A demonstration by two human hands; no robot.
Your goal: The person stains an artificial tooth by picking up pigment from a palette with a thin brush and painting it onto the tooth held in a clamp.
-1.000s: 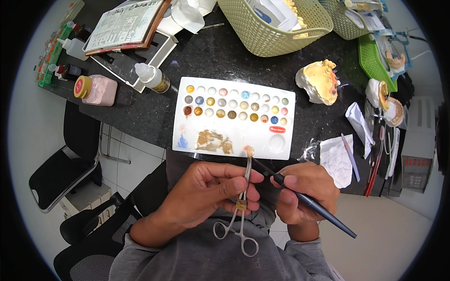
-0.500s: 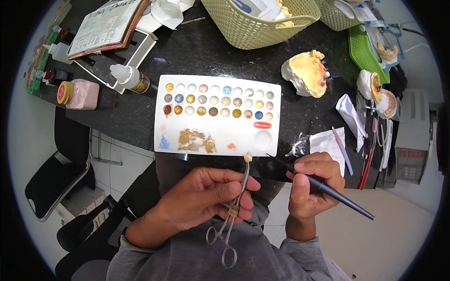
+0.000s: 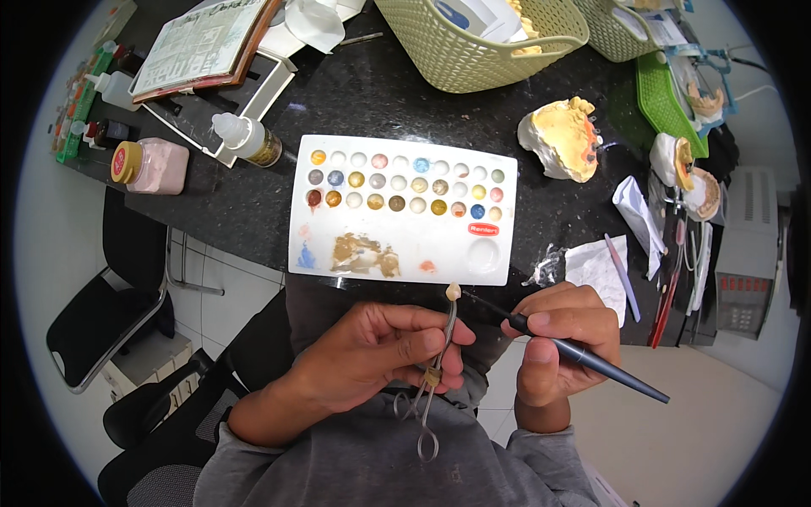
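Observation:
Between the thumb and fingers of my left hand [image 3: 384, 348] is a locking forceps [image 3: 435, 372] with ring handles pointing down and a band round its shanks. A small cream dental crown [image 3: 454, 292] sits at its upper tip. My right hand [image 3: 568, 338] grips a dark blue fine brush [image 3: 591, 359] like a pen. The thin brush tip points left, close beside the crown; I cannot tell whether they touch. Just beyond both hands lies a white palette [image 3: 456, 245] with rows of coloured wells and brown, blue and pinkish smears along its near part.
A yellow-and-white dental model [image 3: 559, 139] stands right of the palette, below a woven basket [image 3: 481, 55]. Crumpled tissue [image 3: 596, 269] and a purple stick [image 3: 623, 279] lie at the right. A dropper bottle [image 3: 245, 139] and a pink jar [image 3: 156, 166] stand at the left.
The brush tip has moved left and up, nearer the crown. My left hand has turned the forceps, so its ring handles look narrower. The view has shifted slightly.

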